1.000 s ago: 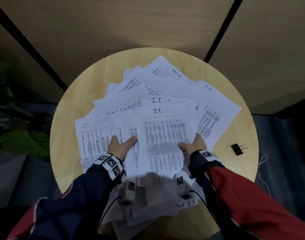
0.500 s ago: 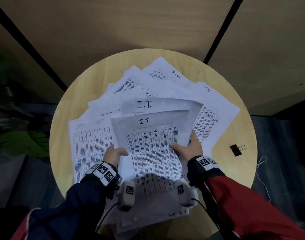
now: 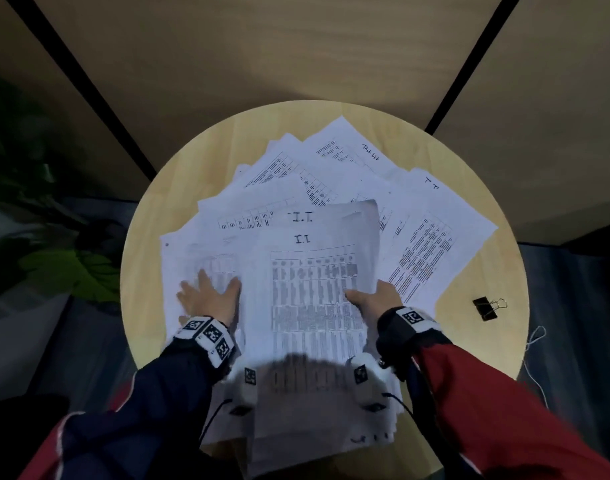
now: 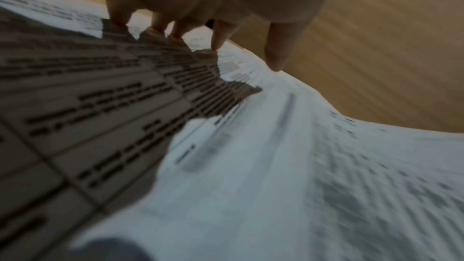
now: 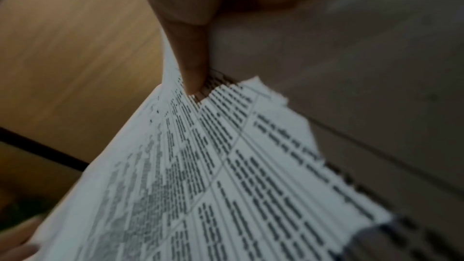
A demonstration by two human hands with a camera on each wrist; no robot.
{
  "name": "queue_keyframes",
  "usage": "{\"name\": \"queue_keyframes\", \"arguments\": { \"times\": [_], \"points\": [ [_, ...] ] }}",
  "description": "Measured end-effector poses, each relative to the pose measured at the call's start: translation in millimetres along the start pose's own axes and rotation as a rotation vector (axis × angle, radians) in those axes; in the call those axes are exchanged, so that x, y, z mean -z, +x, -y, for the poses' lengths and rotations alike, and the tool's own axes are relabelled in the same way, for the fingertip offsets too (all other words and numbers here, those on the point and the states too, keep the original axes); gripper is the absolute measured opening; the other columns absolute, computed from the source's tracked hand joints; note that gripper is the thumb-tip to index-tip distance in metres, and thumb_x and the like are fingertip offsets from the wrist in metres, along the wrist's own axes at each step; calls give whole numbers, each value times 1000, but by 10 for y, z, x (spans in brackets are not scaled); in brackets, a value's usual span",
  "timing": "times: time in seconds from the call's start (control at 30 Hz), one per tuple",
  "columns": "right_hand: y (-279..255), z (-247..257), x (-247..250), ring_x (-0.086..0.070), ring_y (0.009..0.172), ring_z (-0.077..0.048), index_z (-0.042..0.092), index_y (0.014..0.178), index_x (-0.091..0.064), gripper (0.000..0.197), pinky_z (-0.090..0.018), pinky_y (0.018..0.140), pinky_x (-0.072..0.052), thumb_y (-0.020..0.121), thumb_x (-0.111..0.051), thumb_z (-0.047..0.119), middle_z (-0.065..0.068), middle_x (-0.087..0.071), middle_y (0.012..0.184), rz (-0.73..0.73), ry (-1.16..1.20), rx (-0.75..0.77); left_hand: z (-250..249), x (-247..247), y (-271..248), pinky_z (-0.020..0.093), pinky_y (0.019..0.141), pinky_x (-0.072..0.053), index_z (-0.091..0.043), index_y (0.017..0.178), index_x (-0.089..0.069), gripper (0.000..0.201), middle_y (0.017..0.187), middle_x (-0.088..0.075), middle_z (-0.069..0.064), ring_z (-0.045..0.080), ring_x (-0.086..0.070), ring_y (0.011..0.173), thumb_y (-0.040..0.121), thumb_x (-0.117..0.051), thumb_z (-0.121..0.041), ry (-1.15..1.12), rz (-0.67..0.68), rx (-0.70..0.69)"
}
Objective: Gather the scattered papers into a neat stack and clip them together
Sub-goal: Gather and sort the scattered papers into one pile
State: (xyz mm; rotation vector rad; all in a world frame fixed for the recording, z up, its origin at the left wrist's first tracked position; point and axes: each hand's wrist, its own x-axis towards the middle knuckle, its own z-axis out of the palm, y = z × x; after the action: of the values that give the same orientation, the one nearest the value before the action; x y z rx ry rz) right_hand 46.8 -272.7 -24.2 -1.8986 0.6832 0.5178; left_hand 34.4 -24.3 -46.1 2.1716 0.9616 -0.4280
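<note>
Head view: papers (image 3: 331, 216) fanned across the counter (image 3: 151, 271), clip (image 3: 485, 308) lying apart at right, left hand (image 3: 210, 299) spread flat on them; right-wrist view alone shows right hand (image 3: 376, 299) pinching a sheet (image 5: 226, 166)

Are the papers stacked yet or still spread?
Still spread. The papers fan across the table at differing angles; the clip lies apart, off to the right.
</note>
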Motion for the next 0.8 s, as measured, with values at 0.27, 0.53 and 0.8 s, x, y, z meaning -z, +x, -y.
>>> {"name": "queue_keyframes", "arguments": {
  "times": [0.27,0.53,0.8],
  "points": [
    [-62,-45,-417,-54,61,-21,9,102,-54,29,-30,63,-47,77,-68,4,-5,-57,75,80,-25,44,-214,-159,-239,37,115,-17,-19,149,-2,76,158,-6,1,21,-13,145,92,-49,-36,-386,139,-139],
    [241,-21,365,-55,76,-26,-7,108,-57,39,-33,72,-45,78,-73,12,-15,-61,83,-208,-45,-105,-168,162,25,30,98,-33,-6,140,-31,59,142,-39,16,30,-41,129,89,-56,-19,-389,8,-23],
    [166,-70,259,-56,78,-25,4,84,-54,23,-30,71,-47,76,-72,14,-11,-60,85,-14,-426,-166,-342,-34,85,31,82,-46,-6,130,-41,56,126,-54,14,27,-55,96,79,-66,-10,-341,93,-31]
  ]
}}
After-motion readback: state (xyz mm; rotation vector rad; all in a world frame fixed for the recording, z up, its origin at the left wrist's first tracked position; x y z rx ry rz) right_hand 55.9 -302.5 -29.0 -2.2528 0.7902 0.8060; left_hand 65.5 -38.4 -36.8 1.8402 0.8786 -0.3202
